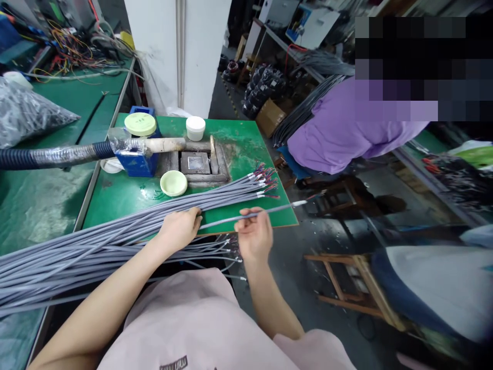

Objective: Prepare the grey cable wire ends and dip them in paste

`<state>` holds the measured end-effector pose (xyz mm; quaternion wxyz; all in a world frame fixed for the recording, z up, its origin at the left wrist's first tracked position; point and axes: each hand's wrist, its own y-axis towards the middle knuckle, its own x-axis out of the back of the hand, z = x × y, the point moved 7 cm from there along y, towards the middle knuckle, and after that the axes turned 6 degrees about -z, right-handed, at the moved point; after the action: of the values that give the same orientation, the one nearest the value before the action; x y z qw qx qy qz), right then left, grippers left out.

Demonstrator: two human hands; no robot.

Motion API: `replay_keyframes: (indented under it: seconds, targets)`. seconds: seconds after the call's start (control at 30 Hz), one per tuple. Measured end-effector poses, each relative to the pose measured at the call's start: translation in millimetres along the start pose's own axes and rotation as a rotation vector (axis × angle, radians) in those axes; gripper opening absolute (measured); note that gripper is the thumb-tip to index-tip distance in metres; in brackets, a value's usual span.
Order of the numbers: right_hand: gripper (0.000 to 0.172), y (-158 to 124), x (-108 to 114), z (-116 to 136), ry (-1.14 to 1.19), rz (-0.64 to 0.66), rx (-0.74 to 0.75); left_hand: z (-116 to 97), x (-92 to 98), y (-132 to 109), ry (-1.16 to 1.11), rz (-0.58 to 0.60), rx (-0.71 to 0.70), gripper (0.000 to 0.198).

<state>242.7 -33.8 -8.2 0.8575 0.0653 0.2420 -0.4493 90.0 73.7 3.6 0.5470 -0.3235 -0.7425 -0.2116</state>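
While a co-worker in a purple shirt [339, 128] bends over the next bench, a person at a green table [239, 149] picks one grey cable [277, 209] out of a long bundle of grey cables [115, 236]. The left hand [179, 228] lies palm down on the bundle at the table's near edge, fingers curled over the strands. The right hand [254, 234] pinches the single cable between thumb and fingertips. That cable runs from under the left hand, out past the table's corner and clear of the rest. The bundle's stripped ends [265, 180], showing red and other coloured cores, fan out near the far right corner.

The work in hand looks like separating one cable from the mass. Drawing it free would call for a firm left hand on the bundle and a straight pull along the cable's length, so that its neighbours do not drag with it.

Behind the bundle sit a square metal pot [196, 163], a pale green lid [173, 183], a white jar [195, 127], a blue box [136, 162] and a corrugated hose [50, 154].
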Motion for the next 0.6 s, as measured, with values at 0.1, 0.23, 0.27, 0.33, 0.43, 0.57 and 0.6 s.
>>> replay_keyframes:
  seconds: [0.1, 0.23, 0.27, 0.33, 0.43, 0.57, 0.6]
  targets:
    - [0.029, -15.6, 0.4, 27.7, -0.319, 0.187, 0.140, 2.2, -0.2, -1.8, -0.089, -0.013, 0.001, 0.036]
    - [0.032, -44.2, -14.3, 17.4, -0.799, 0.611, 0.070, -1.1, -3.7, -11.4, -0.666, 0.064, -0.027, 0.037]
    - [0.032, -49.5, -18.2, 15.0, -0.849, 0.670, 0.085, -2.5, -5.3, -15.5, -0.867, 0.098, -0.016, 0.037]
    - [0.030, -57.6, -26.6, 10.6, -0.904, 0.756, 0.126, -2.3, -7.8, -23.9, -1.222, 0.130, 0.052, 0.034]
    - [0.029, -66.6, -37.6, 5.8, -0.951, 0.854, 0.192, 7.1, -7.1, -33.8, -1.539, 0.026, 0.205, 0.022]
    - [0.031, -72.5, -43.4, 2.6, -0.987, 0.935, 0.238, 22.6, 0.6, -42.1, -1.738, -0.183, 0.367, 0.019]
    - [0.031, -72.8, -43.7, 2.1, -0.990, 0.944, 0.239, 24.6, 2.6, -43.1, -1.773, -0.214, 0.390, 0.020]
